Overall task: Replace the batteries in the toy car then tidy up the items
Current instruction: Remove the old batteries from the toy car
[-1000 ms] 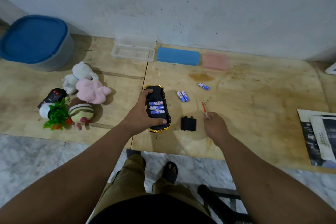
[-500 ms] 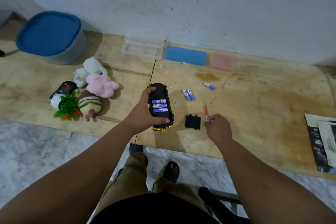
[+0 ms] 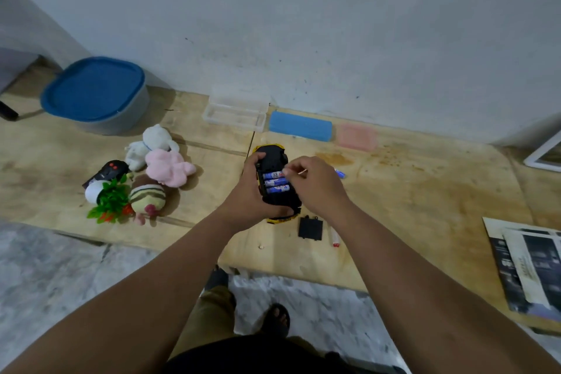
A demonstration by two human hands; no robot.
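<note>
The yellow and black toy car (image 3: 274, 158) is held upside down in my left hand (image 3: 246, 200), just above the plywood table (image 3: 425, 197). Three blue batteries (image 3: 277, 182) sit in its open compartment. My right hand (image 3: 318, 188) is over the car, with thumb and forefinger pinched on the right end of the top battery. The black battery cover (image 3: 310, 228) lies on the table below the car. Beside the cover lies the small red-tipped screwdriver (image 3: 334, 237). A loose blue battery (image 3: 341, 174) peeks out behind my right hand.
Plush toys (image 3: 167, 167), a black remote (image 3: 106, 173) and a small fake plant (image 3: 109, 200) sit to the left. A blue-lidded tub (image 3: 94, 94), clear case (image 3: 235, 112), blue case (image 3: 299, 126) and pink case (image 3: 355, 136) line the wall. Papers (image 3: 528, 267) lie far right.
My right hand has let go of the screwdriver, which now lies beside the cover, and has moved up and left onto the batteries in the car. My left hand still holds the car.
</note>
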